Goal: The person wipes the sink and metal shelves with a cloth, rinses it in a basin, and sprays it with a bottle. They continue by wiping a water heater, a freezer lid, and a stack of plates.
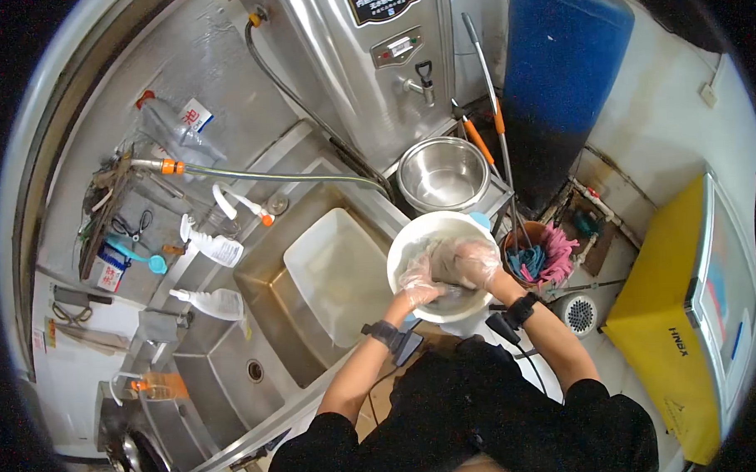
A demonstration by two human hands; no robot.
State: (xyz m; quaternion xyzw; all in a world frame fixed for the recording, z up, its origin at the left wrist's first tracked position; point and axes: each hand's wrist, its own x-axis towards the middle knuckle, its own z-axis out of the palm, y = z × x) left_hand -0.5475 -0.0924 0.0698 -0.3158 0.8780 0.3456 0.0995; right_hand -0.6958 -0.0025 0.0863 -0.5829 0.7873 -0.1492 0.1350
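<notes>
Both my hands are inside a round white tub [403, 235], wearing clear plastic gloves. My left hand [421, 283] is at the tub's left side, fingers curled inward. Opposite it, my right hand [474, 264] is bent over towards the middle, its fingers closed and partly hidden. Between the hands lies greyish, wet-looking content [450, 248]; its kind and what each hand grips cannot be made out. A dark band with a small device sits on each wrist.
Left of the tub, a steel sink [246, 278] holds a translucent white bin [321, 271]. Spray bottles [218, 304] line its ledge. A steel pot [444, 175] stands behind the tub. To the right are a mop bucket [535, 254] and a yellow chest freezer [660, 318].
</notes>
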